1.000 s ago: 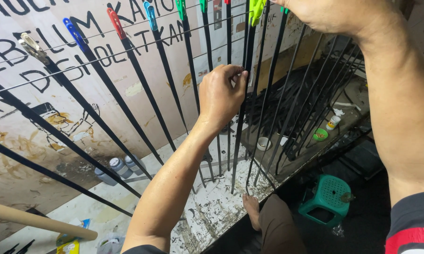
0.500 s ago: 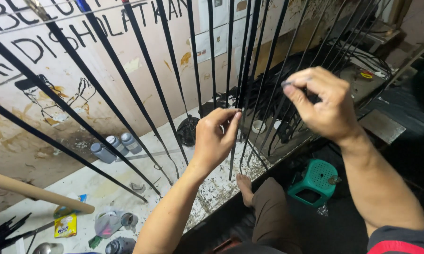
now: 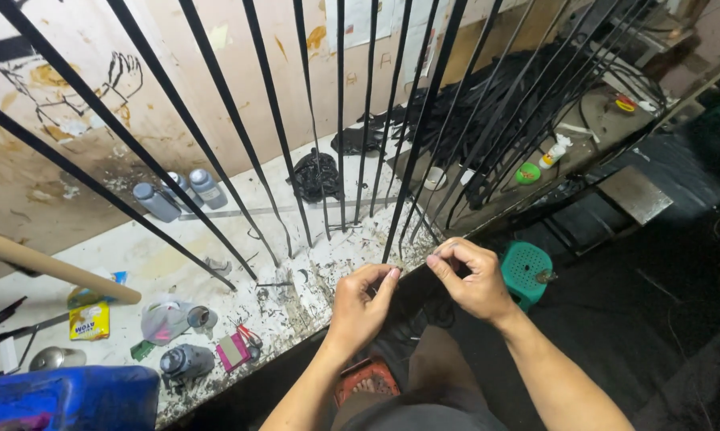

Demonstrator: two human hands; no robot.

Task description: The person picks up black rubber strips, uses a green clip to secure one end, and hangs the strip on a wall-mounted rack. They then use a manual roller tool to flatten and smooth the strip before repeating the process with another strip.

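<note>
Many long thin black strips [image 3: 424, 120] hang down from above and fan out over a white, paint-flecked bench [image 3: 176, 259]. My left hand [image 3: 360, 307] is at the bench's front edge, its fingertips closed on the lower end of one black strip [image 3: 389, 243]. Just to its right, my right hand [image 3: 476, 281] pinches thumb and forefinger together at the bottom of a neighbouring thin strip. The two hands are almost touching. My knee and a bare foot show below them.
Grey bottles [image 3: 176, 195] and a black bag [image 3: 316, 175] stand at the back of the bench. A wooden pole [image 3: 48, 267], a yellow packet [image 3: 88, 319], small cans and a blue tub [image 3: 64, 399] are at the left. A green stool [image 3: 526, 271] is on the floor to the right.
Both hands have come down from high on the strips to their lower ends and drawn close together. The view has tilted down toward the bench edge.
</note>
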